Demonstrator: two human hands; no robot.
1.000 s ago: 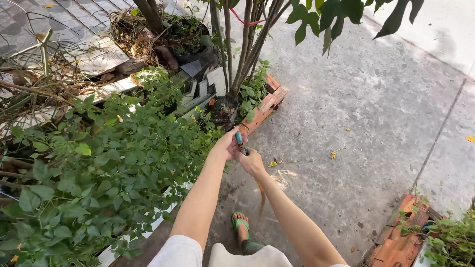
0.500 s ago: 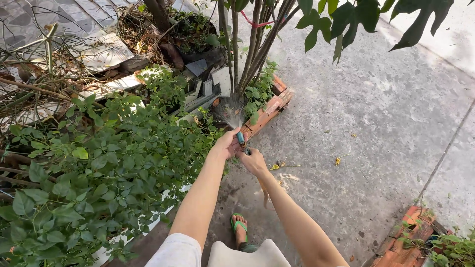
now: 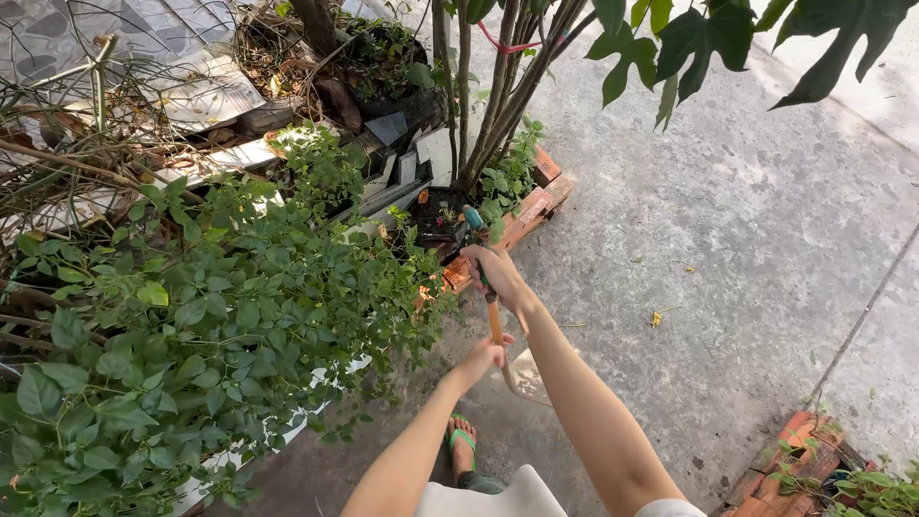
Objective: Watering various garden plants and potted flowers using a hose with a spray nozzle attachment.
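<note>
My right hand (image 3: 495,275) is shut around the upper part of a garden tool with an orange wooden handle (image 3: 495,322). The tool's teal end (image 3: 474,219) reaches toward a black pot (image 3: 433,213) with small seedlings, at the foot of thin tree stems (image 3: 498,96). My left hand (image 3: 481,356) grips the lower end of the same handle, closer to my body. The tool's working head is partly hidden among leaves beside the pot.
A dense green bush (image 3: 191,325) fills the left side. Red bricks (image 3: 538,199) edge the plant bed behind the pot; more bricks (image 3: 795,458) lie at the lower right. My foot in a green flip-flop (image 3: 463,443) stands on the concrete ground (image 3: 728,249).
Both hands were together high on the tool; now my left hand has slid down the handle toward me and the tool's end has moved forward to the pot.
</note>
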